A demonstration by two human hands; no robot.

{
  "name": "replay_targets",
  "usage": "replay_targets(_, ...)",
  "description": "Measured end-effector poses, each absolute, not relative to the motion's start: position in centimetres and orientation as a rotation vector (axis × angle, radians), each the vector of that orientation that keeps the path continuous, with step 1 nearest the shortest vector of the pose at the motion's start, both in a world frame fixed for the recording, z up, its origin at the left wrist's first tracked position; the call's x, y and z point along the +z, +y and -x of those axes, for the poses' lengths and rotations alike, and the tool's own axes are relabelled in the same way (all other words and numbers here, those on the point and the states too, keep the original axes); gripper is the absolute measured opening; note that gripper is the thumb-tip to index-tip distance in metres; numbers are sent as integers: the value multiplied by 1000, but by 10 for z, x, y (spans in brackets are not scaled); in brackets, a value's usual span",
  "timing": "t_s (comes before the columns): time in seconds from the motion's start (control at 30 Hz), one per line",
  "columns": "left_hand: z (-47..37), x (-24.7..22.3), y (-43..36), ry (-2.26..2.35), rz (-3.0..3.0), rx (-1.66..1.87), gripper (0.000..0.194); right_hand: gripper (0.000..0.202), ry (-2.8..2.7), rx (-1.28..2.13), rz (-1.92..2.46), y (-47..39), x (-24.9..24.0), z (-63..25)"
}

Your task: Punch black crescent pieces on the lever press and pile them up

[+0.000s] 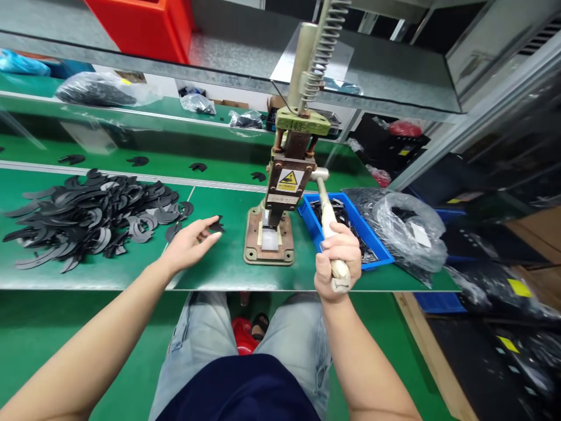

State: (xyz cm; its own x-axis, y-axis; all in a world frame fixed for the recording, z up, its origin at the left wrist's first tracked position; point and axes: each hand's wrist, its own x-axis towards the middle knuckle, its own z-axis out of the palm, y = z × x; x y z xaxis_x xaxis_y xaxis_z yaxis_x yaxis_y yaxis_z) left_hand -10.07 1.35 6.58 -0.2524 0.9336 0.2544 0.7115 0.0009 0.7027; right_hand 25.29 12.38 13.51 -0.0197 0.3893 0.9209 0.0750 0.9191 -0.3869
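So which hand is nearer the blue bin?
Right. The right hand, gripping the lever, overlaps the blue bin in view; the left hand is left of the press.

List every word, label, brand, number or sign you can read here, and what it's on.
No wording is legible.
Press: yellow warning triangle with a black symbol; the text beneath is too blurred.
Pale strip below that, also on the press: characters too small.
White label on the clear plastic bundle: unreadable.
Yellow label at right: unreadable.
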Motion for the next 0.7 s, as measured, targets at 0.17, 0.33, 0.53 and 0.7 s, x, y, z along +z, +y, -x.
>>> replay_targets(0.17, 51, 64, 60, 1714, -1418, 1284, 49, 8, -1603, 266, 369, 122, 135, -255)
replay_targets(0.33, 26, 62, 99, 1540, -1131, 1319, 63, 10, -1606, 296, 354, 120, 133, -256)
replay_targets(0.53, 14, 70, 125, 1517, -1032, 1153, 47, 9, -1620, 271, 408, 120, 130, -257)
replay_targets(0.7, 7, 68, 136, 1581, -1051, 1037, 39, 10, -1608, 271, 387, 121, 129, -256)
